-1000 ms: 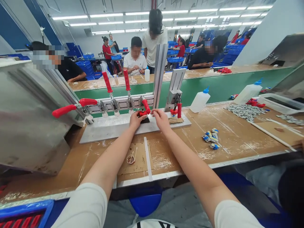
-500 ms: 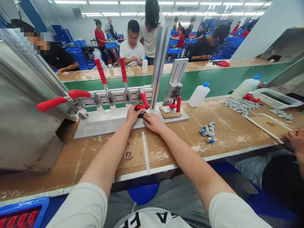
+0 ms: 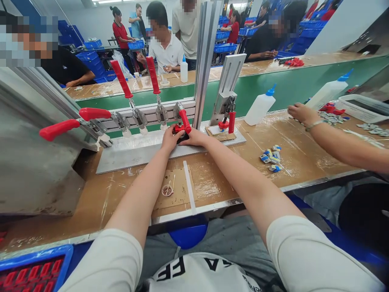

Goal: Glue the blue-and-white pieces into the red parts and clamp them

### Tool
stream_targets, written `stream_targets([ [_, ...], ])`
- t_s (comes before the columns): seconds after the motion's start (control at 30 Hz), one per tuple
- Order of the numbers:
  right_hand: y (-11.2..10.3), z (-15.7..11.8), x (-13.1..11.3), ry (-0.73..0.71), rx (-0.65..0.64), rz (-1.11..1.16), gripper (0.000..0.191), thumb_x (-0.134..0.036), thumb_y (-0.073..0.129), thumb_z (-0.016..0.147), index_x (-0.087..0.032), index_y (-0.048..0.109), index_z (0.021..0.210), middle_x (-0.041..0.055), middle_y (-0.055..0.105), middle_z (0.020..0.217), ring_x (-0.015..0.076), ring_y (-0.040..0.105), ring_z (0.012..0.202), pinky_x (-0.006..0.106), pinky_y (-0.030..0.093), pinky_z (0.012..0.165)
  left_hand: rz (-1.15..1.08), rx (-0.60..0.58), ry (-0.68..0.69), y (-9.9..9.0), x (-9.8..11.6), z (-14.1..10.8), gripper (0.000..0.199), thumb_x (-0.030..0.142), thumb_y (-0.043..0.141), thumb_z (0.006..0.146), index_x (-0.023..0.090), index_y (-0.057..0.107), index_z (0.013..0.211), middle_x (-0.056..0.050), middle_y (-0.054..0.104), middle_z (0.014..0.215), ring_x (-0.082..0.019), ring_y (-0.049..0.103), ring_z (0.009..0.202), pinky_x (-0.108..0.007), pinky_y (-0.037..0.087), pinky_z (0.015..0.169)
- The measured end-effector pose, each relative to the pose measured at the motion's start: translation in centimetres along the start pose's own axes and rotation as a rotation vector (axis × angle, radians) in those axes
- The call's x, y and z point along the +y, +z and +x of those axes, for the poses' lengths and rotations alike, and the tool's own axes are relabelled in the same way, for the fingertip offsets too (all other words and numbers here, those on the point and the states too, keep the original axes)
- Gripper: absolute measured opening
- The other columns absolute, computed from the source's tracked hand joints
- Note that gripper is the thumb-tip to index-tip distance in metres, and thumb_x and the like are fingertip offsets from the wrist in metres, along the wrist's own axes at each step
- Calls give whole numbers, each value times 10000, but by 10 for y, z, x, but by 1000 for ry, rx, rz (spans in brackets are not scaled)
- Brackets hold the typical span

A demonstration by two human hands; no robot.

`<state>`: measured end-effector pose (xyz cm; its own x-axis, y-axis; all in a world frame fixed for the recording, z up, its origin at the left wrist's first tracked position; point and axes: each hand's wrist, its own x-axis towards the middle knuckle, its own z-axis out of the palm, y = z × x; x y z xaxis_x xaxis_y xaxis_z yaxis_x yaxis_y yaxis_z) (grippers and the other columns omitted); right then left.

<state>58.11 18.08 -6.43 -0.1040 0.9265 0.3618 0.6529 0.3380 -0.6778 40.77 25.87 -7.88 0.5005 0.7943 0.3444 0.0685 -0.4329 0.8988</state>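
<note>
Both my hands meet at the right end of the metal base plate (image 3: 133,156), under a clamp with a red handle (image 3: 184,121). My left hand (image 3: 170,138) is closed round the left side of a small red and black piece (image 3: 181,137). From the right, my right hand (image 3: 195,138) reaches the same piece, its fingertips partly hidden behind the clamp and my left fingers. Further left on the rail, two red handles stand upright and two point left. Nearer me, a small round dish (image 3: 167,190) with swabs rests on cardboard.
A second clamp stand (image 3: 226,101) and a white bottle (image 3: 260,108) stand to the right, near small blue-white parts (image 3: 271,158). A co-worker's hand (image 3: 304,114) reaches over grey parts. A blue tray (image 3: 68,259) with red parts is at lower left.
The view has shifted down a little. A co-worker's arm has come in from the right over the grey parts. My right hand has moved in closer beneath the clamp handle.
</note>
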Motion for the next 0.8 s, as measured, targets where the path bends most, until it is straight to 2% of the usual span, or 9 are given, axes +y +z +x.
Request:
stream_targets([
  [0.1, -4, 2, 2, -30, -111, 25, 709, -356, 956, 724, -201, 706, 1369, 129, 705, 1460, 343, 649, 1372, 538, 485, 1216, 25, 0, -4, 0, -1, 0, 538, 385, 814, 858, 172, 689, 1336, -117, 778, 1218, -262, 744, 1107, -420, 563, 1073],
  [0.4, -3, -4, 9, -47, -84, 69, 781, -392, 944, 730, -216, 671, 1440, 110, 689, 1495, 325, 631, 1402, 540, 451, 1256, 14, 16, -23, 6, -6, 3, 535, 330, 837, 863, 150, 691, 1346, -138, 761, 1236, -293, 715, 1171, -423, 531, 1114],
  [0.7, -4, -6, 5, -39, -103, 77, 788, -425, 925, 745, -236, 645, 1456, 112, 648, 1541, 339, 595, 1439, 569, 424, 1273, 12, 21, -10, 6, -7, 2, 500, 352, 839, 859, 155, 701, 1297, -126, 773, 1205, -275, 719, 1131, -403, 531, 1088],
  [0.8, -3, -17, 1, -24, -31, 105, 740, -457, 915, 748, -240, 665, 1410, 115, 672, 1503, 347, 597, 1428, 572, 432, 1260, 4, 22, -5, 6, -7, 1, 474, 357, 835, 854, 160, 705, 1264, -113, 779, 1166, -268, 730, 1097, -400, 541, 1059],
])
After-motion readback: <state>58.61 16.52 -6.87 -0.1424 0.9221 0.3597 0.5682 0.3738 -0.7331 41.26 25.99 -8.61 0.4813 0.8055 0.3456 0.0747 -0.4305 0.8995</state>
